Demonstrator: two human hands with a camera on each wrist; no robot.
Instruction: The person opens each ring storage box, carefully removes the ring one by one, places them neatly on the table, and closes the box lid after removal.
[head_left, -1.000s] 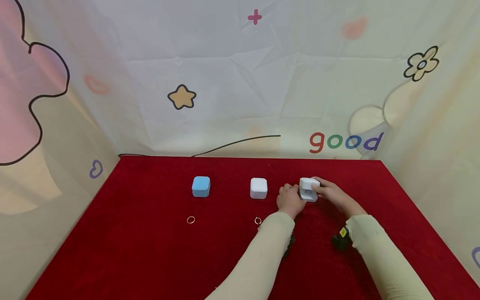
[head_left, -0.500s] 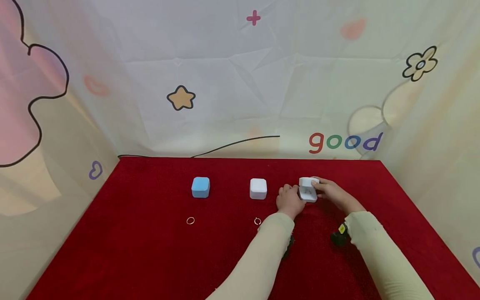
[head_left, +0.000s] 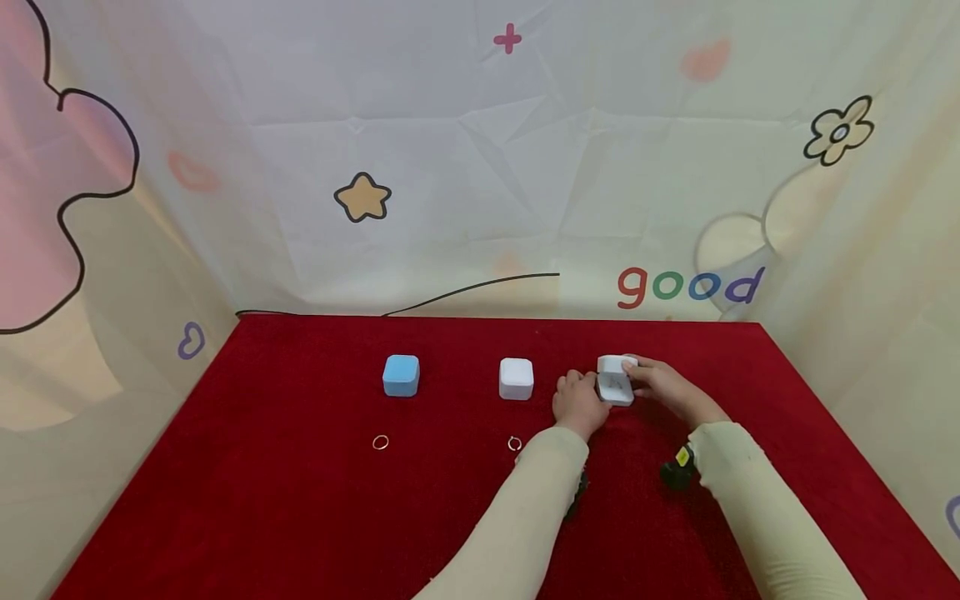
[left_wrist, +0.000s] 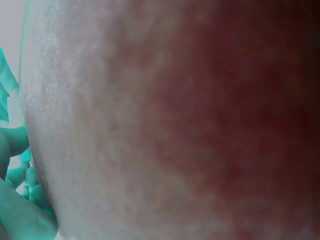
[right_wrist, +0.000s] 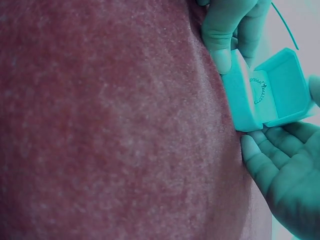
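A white ring box [head_left: 616, 388] stands open on the red cloth at the right, its lid raised at the back. In the right wrist view a ring [right_wrist: 259, 91] sits in its slot. My left hand [head_left: 581, 404] grips the box base from the left, the thumb [right_wrist: 222, 61] on its front. At the other side my right hand [head_left: 667, 387] holds the raised lid [right_wrist: 289, 90], thumb on its inner edge and fingers behind and beneath. The left wrist view is mostly blurred cloth, with part of the fingers [left_wrist: 15, 142] at its left edge.
A closed white box [head_left: 516, 379] stands left of my left hand, and a closed blue box [head_left: 401, 376] farther left. In front of them lie two rings, one [head_left: 514, 444] beside my left sleeve, the other [head_left: 381, 442] below the blue box. A printed curtain [head_left: 450, 150] rises behind the table.
The lid of the white ring box has tilted farther back under my right hand, and more of its inside shows. My left hand has stayed on the base.
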